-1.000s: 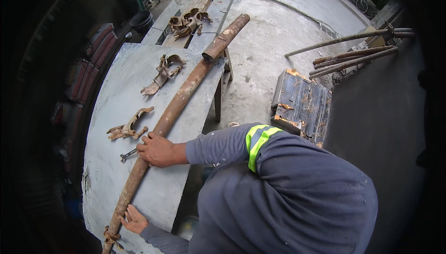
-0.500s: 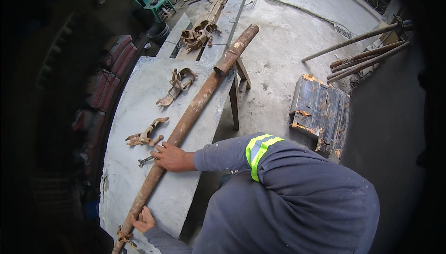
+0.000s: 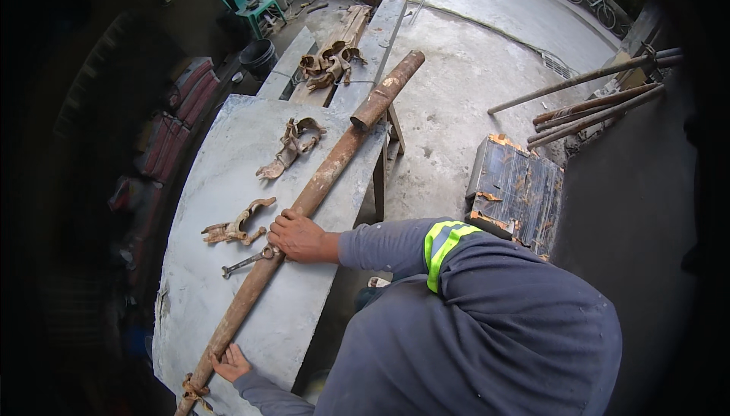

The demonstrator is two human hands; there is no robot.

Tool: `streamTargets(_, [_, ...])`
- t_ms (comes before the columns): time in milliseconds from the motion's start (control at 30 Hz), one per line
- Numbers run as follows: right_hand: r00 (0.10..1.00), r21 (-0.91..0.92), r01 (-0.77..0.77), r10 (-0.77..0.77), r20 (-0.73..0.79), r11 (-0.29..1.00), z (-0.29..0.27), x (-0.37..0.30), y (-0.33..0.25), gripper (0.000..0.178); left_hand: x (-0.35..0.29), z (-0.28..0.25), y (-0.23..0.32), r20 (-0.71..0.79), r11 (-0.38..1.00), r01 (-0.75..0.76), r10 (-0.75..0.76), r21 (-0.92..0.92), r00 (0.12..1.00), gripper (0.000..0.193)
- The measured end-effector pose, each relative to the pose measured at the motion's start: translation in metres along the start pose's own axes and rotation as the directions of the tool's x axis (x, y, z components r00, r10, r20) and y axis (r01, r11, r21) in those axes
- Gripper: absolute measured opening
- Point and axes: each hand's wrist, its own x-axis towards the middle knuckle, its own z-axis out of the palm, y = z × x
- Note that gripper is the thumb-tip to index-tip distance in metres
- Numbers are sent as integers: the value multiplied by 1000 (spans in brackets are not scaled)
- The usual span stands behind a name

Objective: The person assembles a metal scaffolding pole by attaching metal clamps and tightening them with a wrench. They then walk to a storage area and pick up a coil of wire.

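A long rusty steel pipe (image 3: pixel 323 176) lies slantwise across a grey board-topped table (image 3: pixel 205 150). My right hand (image 3: pixel 303 238) is wrapped over the pipe's middle, fingers curled on its far side. A spanner (image 3: pixel 245 263) lies across the pipe with its ring end by that hand's thumb; I cannot tell whether the thumb presses on it. Lower down, my left hand (image 3: pixel 230 363) rests against the pipe's side, palm up, fingers extended. A rusty coupler clamp (image 3: pixel 194 391) sits around the pipe's near end. Left of the pipe lie two loose scaffold clamps (image 3: pixel 237 227), (image 3: pixel 293 146).
More rusty clamps (image 3: pixel 331 65) lie on planks (image 3: pixel 351 28) past the board. A wider tube (image 3: pixel 388 89) surrounds the pipe's far part. A plastic-wrapped stack (image 3: pixel 517 192) and several leaning pipes (image 3: pixel 601 108) stand right. Back left are a green chair (image 3: pixel 247 1) and a black bucket (image 3: pixel 258 56).
My right hand has shifted farther up along the pipe, and the spanner's ring end now shows beside it. My left hand stays against the lower pipe. The whole view has shifted slightly.
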Motion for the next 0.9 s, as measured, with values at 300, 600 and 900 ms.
streamTargets(300, [931, -17, 30, -22, 363, 999, -19, 22, -3, 37, 4, 2, 9, 8, 999, -38, 38, -6, 999, 86])
streamTargets(600, [976, 66, 48, -60, 209, 997, -76, -58, -41, 33, -2, 3, -7, -140, 891, -266, 229, -368, 963, 59])
streamTargets(900, [985, 146, 46, -68, 155, 988, -149, -107, 16, 43, -131, 38, 56, 282, 817, -265, 452, -513, 846, 52])
